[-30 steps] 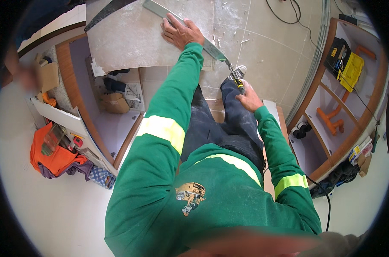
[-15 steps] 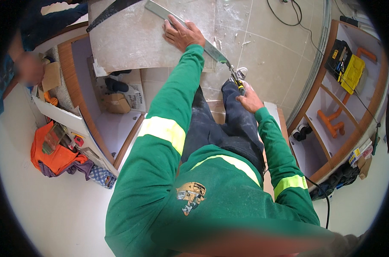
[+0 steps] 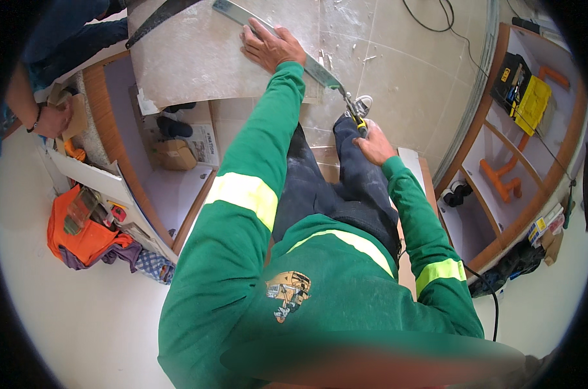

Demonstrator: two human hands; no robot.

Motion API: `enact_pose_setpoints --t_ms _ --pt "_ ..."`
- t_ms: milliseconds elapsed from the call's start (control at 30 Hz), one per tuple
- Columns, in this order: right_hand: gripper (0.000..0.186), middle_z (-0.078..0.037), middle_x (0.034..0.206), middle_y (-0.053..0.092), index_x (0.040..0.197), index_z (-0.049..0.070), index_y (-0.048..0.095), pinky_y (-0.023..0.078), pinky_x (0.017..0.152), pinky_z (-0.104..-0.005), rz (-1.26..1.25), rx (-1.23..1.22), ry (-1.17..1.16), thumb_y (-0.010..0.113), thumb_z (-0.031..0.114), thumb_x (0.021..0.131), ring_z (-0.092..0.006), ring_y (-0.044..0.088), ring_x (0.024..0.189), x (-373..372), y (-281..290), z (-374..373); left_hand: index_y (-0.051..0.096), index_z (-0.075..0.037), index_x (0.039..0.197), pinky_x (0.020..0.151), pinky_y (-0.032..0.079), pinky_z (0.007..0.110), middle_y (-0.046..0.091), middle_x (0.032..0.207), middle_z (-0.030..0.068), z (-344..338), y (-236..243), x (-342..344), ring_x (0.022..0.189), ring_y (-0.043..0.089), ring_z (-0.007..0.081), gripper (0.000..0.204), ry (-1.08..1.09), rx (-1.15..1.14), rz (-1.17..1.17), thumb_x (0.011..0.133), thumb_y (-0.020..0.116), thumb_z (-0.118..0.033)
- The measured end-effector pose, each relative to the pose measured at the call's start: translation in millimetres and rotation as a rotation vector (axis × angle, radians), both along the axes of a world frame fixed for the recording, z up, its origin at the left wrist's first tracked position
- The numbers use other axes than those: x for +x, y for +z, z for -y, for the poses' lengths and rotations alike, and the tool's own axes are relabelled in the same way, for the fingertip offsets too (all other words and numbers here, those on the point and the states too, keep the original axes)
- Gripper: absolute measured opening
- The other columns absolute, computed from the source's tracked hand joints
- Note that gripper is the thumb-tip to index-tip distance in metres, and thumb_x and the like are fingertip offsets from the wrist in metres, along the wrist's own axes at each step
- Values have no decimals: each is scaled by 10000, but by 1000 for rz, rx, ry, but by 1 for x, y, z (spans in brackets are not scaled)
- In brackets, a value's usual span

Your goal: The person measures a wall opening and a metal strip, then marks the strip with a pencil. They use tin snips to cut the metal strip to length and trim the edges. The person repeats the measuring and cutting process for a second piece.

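My left hand lies with spread fingers across a long metal straightedge, pressing it onto a dusty, pale board. In my right hand is a hand tool with a yellow and black handle and a slim metal head. Its head reaches toward the near end of the straightedge, close to the board's right edge; whether they touch is too small to tell. A dark saw-like blade rests on the board's far left part.
Wooden cabinet frames stand on both sides; the right one holds an open yellow toolbox and orange pipes. A co-worker's hand is at the left. White scraps and a black cable lie on the tiled floor.
The whole view has shifted slightly. The co-worker's hand and leg have moved at the left. My left hand keeps its place on the straightedge; my right hand still grips the tool.
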State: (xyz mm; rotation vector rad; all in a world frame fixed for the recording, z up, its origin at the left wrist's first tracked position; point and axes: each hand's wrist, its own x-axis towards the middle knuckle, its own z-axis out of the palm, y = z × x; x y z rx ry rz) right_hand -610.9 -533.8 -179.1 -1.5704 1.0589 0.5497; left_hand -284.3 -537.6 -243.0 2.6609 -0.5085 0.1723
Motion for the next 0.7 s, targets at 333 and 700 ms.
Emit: enact_pose_setpoints --t_ms 333,700 --pt "628 -396 1216 672 1323 -120 525 507 1041 -535 -99 60 -67 724 250 857 -530 640 1202 12 4 1 343 -11 1642 1305 153 582 334 1605 220 2 2 1 1542 281 407 699 -2 18 -11 1062 516 -359" --pt "409 -348 1102 706 1247 -21 606 533 953 -552 12 -98 -78 704 198 916 -537 662 1098 7 -39 -13 407 25 1597 1248 254 562 373 1564 231 5 -4 -1 1412 385 435 681 7 67 94 1029 591 -303"
